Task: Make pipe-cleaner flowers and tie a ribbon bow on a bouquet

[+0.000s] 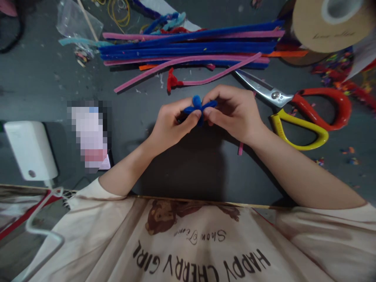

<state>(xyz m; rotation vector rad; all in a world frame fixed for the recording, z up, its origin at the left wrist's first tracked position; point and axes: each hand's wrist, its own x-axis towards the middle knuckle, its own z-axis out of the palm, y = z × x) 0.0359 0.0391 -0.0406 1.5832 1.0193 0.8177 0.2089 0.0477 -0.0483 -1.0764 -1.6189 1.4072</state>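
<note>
Between my two hands is a small blue pipe-cleaner shape (197, 102) with several rounded loops, like a flower. My left hand (178, 121) pinches its left side between thumb and fingers. On the right, my right hand (233, 111) is closed with thumb and fingertips on the shape's right loop. Just beyond my hands lies a pink pipe cleaner (202, 82) with a red folded piece (173, 80) at its left end. Farther back, blue pipe cleaners (176, 50) lie in a bundle with pink and orange ones.
Scissors (276, 96) with red and yellow handles lie right of my right hand. A cardboard spool (311, 23) stands at the back right near colourful scraps. Toward the left are a blurred-out phone (91, 137), a white power bank (31, 150) with a cable, and a plastic bag (78, 19).
</note>
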